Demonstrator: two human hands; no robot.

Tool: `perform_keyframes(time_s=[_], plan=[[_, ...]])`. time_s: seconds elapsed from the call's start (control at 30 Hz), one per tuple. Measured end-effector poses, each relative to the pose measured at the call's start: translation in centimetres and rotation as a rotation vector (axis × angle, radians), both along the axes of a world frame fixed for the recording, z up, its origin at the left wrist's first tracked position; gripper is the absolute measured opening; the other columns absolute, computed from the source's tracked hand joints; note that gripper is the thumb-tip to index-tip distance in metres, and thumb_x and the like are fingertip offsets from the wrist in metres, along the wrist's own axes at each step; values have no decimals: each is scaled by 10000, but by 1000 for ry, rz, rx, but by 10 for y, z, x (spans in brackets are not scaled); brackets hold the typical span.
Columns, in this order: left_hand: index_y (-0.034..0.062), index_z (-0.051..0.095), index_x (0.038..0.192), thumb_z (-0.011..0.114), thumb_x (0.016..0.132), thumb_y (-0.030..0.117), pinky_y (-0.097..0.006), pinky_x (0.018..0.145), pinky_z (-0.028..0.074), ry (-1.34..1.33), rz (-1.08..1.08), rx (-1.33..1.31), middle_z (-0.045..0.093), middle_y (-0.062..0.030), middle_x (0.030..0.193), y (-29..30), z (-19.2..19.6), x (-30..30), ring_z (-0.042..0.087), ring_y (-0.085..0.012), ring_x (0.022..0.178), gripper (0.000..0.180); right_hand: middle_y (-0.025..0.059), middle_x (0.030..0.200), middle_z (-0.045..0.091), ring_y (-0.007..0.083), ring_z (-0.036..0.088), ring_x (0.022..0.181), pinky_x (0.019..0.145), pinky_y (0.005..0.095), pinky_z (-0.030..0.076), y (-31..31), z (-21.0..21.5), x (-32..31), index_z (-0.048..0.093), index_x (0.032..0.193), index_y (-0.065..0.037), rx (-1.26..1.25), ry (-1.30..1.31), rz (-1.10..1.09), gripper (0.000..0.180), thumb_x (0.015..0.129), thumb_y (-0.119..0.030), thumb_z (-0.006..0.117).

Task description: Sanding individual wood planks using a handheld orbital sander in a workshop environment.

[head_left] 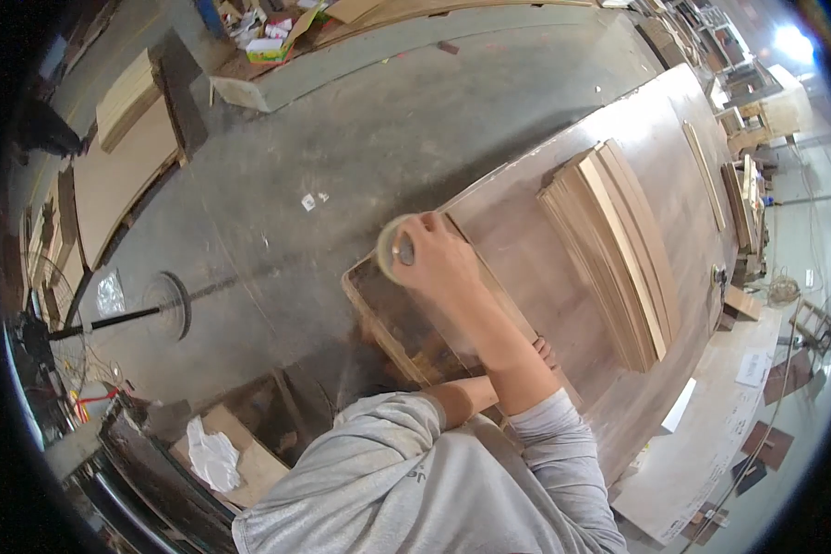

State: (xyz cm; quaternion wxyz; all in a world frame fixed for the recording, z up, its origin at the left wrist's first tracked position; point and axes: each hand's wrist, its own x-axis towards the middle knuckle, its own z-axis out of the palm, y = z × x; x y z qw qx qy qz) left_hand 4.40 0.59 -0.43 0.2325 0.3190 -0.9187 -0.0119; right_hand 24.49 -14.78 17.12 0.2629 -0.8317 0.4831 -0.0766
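Your right hand [441,254], arm stretched forward, has its fingers clamped around a ring-shaped roll of tape [385,254], the thing in use. The roll is in your grip above the far end of an open-topped wooden frame [392,342], just beside the counter [503,231]. Your left hand [547,352] reaches across beneath the right forearm, its fingers curled at the counter's near edge; whether they pinch anything, you cannot tell from this view.

The step in hand appears to be handling the roll; the next move probably calls for a secure hold on it and enough room between your crossed arms. On the counter, to your right, lies a stack of long wooden strips [609,258], well apart from the roll.

The frame's inside is dark and brownish, its contents unclear. Far off at upper left, a yellow-green carton [266,55] stands among clutter, with white items at its top.
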Motion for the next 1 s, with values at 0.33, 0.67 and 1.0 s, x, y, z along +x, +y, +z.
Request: perform_keyframes(time_s=[0.33, 0.67, 1.0], plan=[[94, 481, 1488, 477, 1050, 341, -369, 1211, 330, 199, -135, 673, 545, -109, 1473, 16, -24, -51, 468, -249, 1409, 502, 115, 1233, 640, 352, 694, 1054, 831, 450, 592, 52, 12, -165, 629, 1116, -172, -13, 123, -295, 320, 853, -293, 765], [80, 575, 1218, 536, 937, 260, -532, 1050, 411, 638, 102, 135, 604, -165, 1180, 2, -24, -43, 548, -378, 1146, 336, 137, 1241, 632, 396, 710, 936, 816, 483, 588, -21, 9, -20, 614, 1165, -145, -67, 47, -100, 356, 887, -341, 719], [99, 548, 1105, 514, 968, 266, -472, 980, 418, 162, -13, 79, 546, -94, 1072, -7, 7, -22, 514, -291, 1015, 219, 115, 1197, 626, 369, 689, 1005, 830, 478, 585, 24, 14, -137, 624, 1122, -165, 2, 147, -283, 316, 874, -308, 757]])
